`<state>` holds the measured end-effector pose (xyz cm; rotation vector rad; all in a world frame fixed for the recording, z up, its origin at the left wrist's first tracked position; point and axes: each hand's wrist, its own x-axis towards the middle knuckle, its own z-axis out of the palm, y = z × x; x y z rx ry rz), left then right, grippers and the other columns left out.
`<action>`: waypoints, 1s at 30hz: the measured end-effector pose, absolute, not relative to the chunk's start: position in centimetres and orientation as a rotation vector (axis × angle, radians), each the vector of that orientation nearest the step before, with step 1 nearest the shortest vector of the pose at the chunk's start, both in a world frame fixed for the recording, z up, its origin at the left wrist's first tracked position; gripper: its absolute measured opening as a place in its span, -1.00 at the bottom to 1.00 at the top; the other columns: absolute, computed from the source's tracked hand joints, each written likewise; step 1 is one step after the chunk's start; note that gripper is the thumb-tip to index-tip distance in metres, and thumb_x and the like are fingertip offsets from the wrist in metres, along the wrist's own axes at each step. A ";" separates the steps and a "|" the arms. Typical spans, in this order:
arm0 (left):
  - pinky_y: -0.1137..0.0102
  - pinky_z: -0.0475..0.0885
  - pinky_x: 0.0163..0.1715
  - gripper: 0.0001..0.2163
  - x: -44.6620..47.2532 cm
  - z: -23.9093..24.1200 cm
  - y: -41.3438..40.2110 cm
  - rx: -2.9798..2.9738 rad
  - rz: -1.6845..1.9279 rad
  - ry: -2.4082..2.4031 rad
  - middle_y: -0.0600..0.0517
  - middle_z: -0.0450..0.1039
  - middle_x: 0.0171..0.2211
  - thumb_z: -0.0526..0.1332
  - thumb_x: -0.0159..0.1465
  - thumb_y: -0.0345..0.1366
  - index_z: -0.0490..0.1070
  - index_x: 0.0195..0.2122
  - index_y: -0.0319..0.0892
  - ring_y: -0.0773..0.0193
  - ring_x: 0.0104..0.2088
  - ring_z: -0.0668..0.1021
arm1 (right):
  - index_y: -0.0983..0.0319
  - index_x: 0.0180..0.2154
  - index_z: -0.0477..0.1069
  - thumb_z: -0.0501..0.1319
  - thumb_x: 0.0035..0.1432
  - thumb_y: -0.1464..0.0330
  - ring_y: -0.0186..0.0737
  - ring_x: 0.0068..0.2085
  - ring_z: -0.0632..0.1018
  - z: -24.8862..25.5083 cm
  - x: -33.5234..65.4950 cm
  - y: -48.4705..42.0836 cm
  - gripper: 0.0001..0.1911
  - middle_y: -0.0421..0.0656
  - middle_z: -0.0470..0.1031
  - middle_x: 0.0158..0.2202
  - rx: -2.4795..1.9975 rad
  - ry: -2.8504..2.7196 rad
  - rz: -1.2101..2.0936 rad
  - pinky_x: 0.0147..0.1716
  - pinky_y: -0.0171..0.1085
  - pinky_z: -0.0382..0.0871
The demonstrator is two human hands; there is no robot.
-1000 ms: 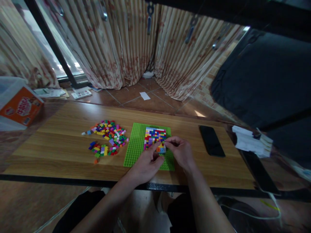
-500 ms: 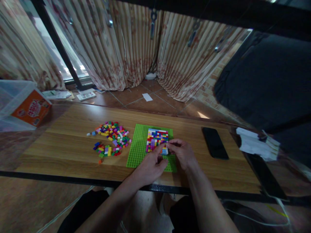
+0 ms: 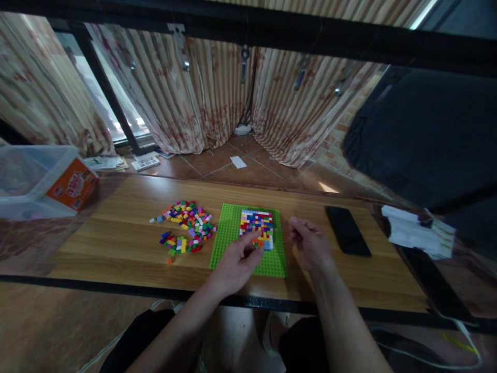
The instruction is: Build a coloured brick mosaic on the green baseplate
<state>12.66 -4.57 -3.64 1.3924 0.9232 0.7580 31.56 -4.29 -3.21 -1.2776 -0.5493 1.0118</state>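
Note:
A green baseplate [image 3: 230, 243] lies on the wooden table [image 3: 116, 243]. A patch of small coloured bricks [image 3: 256, 227] covers its upper right part. My left hand [image 3: 235, 264] rests on the plate's lower part, fingers curled, thumb and forefinger touching the lowest row of bricks. My right hand [image 3: 310, 246] hovers just right of the plate, fingers loosely bent and apart, nothing visible in it. A loose pile of small coloured bricks [image 3: 186, 225] lies left of the plate.
A black phone [image 3: 347, 237] lies right of the plate. Folded white papers [image 3: 417, 230] sit at the table's right end, with a dark device [image 3: 435, 285] below them. A clear bin with an orange box [image 3: 46, 181] stands at the far left. Curtains hang behind.
My right hand has come off the brick patch and moved right, clear of the plate. My left hand stays at the patch's lower edge. The camera has tilted up a little.

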 end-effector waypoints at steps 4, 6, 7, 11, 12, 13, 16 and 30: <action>0.47 0.23 -0.52 -0.57 10.1 -2.7 -3.6 1.326 0.931 1.042 0.12 0.38 -0.54 0.23 0.21 -0.16 0.45 0.05 -0.28 0.39 -0.54 0.35 | 0.23 -0.56 0.42 0.48 -0.18 0.18 -0.44 -0.56 0.30 -3.1 30.9 -4.1 -0.67 -0.31 0.36 -0.59 -1.274 -0.596 0.876 -0.55 -0.38 0.17; 0.48 0.24 -0.53 -0.60 8.3 -2.2 -2.9 1.287 1.030 1.118 0.12 0.41 -0.54 0.27 0.17 -0.16 0.48 -0.01 -0.27 0.39 -0.55 0.37 | 0.20 -0.54 0.43 0.44 -0.10 0.19 -0.39 -0.54 0.31 -3.1 30.3 -4.3 -0.72 -0.29 0.36 -0.58 -1.290 -0.671 0.766 -0.53 -0.34 0.20; 0.48 0.26 -0.52 -0.61 7.3 -2.1 -2.6 1.249 1.085 1.150 0.11 0.43 -0.53 0.29 0.15 -0.16 0.49 -0.04 -0.27 0.38 -0.54 0.40 | 0.18 -0.53 0.44 0.42 -0.06 0.20 -0.36 -0.52 0.33 -3.0 30.0 -4.4 -0.75 -0.29 0.35 -0.57 -1.300 -0.712 0.703 -0.51 -0.32 0.22; 0.47 0.34 -0.45 -0.61 2.7 -1.9 -1.5 1.035 1.330 1.286 0.05 0.51 -0.45 0.36 0.03 -0.18 0.51 -0.14 -0.28 0.34 -0.46 0.49 | 0.12 -0.47 0.47 0.38 0.03 0.18 -0.26 -0.45 0.40 -2.8 27.9 -5.4 -0.81 -0.24 0.42 -0.51 -1.384 -0.891 0.495 -0.43 -0.25 0.29; 0.47 0.33 -0.46 -0.60 1.6 -1.8 -1.4 0.993 1.376 1.319 0.06 0.51 -0.46 0.38 0.00 -0.18 0.51 -0.16 -0.29 0.35 -0.47 0.48 | 0.11 -0.46 0.47 0.36 0.05 0.17 -0.24 -0.44 0.42 -2.8 27.0 -5.6 -0.81 -0.23 0.45 -0.49 -1.398 -0.955 0.480 -0.40 -0.24 0.32; 0.48 0.31 -0.47 -0.60 0.5 -1.7 -1.4 0.964 1.405 1.340 0.07 0.50 -0.47 0.39 -0.02 -0.19 0.51 -0.17 -0.29 0.36 -0.49 0.47 | 0.12 -0.44 0.48 0.34 0.07 0.16 -0.23 -0.42 0.45 -2.9 26.0 -5.7 -0.81 -0.23 0.48 -0.47 -1.409 -1.040 0.489 -0.37 -0.23 0.34; 0.50 0.26 -0.52 -0.63 -2.0 -1.2 -1.7 0.958 1.421 1.347 0.07 0.50 -0.50 0.36 0.00 -0.20 0.52 -0.19 -0.28 0.40 -0.53 0.43 | 0.13 -0.37 0.52 0.25 0.16 0.19 -0.21 -0.38 0.51 -3.4 22.1 -5.9 -0.83 -0.21 0.53 -0.41 -1.447 -1.444 0.582 -0.33 -0.21 0.36; 0.45 0.32 -0.47 -0.75 -6.9 -1.9 -2.6 1.320 1.098 1.638 -0.02 0.58 -0.38 0.19 0.14 -0.29 0.53 -0.17 -0.22 0.28 -0.46 0.52 | 0.18 -0.11 0.51 0.29 0.14 0.31 -0.04 -0.06 0.51 -5.3 11.0 -5.2 -0.75 -0.07 0.48 -0.11 -1.694 -2.054 0.291 -0.04 -0.10 0.40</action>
